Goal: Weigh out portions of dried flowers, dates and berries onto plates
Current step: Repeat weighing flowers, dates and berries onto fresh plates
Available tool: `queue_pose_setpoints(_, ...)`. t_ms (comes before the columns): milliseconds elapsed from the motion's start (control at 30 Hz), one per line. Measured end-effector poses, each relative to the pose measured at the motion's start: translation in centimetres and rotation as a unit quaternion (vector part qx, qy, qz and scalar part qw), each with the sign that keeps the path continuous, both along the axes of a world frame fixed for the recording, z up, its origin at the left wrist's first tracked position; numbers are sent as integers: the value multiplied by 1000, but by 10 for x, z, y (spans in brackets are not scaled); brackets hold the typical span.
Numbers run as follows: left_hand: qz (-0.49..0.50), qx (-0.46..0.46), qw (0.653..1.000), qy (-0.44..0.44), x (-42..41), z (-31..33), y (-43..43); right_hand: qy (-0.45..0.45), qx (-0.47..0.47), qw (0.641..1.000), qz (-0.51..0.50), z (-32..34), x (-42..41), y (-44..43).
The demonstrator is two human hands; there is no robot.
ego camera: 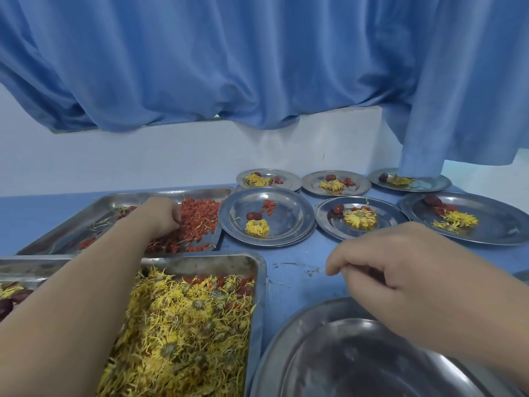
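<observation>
Pinching dried berries [200, 217] in their steel tray [86, 222], my left hand [160, 214] curls down; my right hand [400, 267] hovers curled, contents I cannot tell.

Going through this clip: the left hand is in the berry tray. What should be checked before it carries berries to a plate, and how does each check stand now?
1. Left hand at the berries: ok, its curled fingers are down in the pile.
2. Berries actually gripped: cannot tell, the fingertips are hidden.
3. Right hand clear of the plates: ok, it hovers over the table.
4. Right hand free: cannot tell, something dark may sit between its fingers.
5. Near plate ready: ok, it holds nothing.
6. Back right plate has berries: cannot tell, the curtain covers part.
</observation>
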State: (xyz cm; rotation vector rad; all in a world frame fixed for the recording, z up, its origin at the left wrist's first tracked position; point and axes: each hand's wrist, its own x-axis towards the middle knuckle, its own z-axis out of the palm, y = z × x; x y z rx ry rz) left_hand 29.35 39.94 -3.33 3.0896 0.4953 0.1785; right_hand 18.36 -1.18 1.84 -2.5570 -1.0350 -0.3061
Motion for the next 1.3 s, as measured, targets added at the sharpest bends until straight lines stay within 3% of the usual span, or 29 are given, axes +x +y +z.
queue_pose_setpoints(233,-3,-144,985,-95,-12,7,5,9,-18,1000,6,4,-1,-1)
queue_pose_setpoints(400,-39,-125,983,-126,-24,8,-4,14,-5,1000,6,6,-2,-1)
queue_pose_setpoints(467,-40,-160,975,-148,-30,10,-9,14,-1,1000,10,8,-3,-2)
queue_pose_setpoints(667,-53,-403,895,-184,-58,32,-32,17,27,999,19,21,-11,-6)
queue_pose_setpoints(800,-86,-569,804,-148,-86,48,-73,13,49,998,27,36,-23,-13)
queue_pose_setpoints(867,-113,-620,768,-117,-104,51,-99,17,59,998,25,46,-31,-18)
queue_pose_setpoints(1000,-166,-655,735,-50,-138,57,-153,17,60,998,26,64,-53,-28)
queue_pose_setpoints(1100,-205,-632,748,2,-159,55,-188,34,85,994,53,66,-71,-35)
queue_pose_setpoints(1300,-263,-443,857,7,-181,49,-240,41,40,998,20,49,-90,-59)
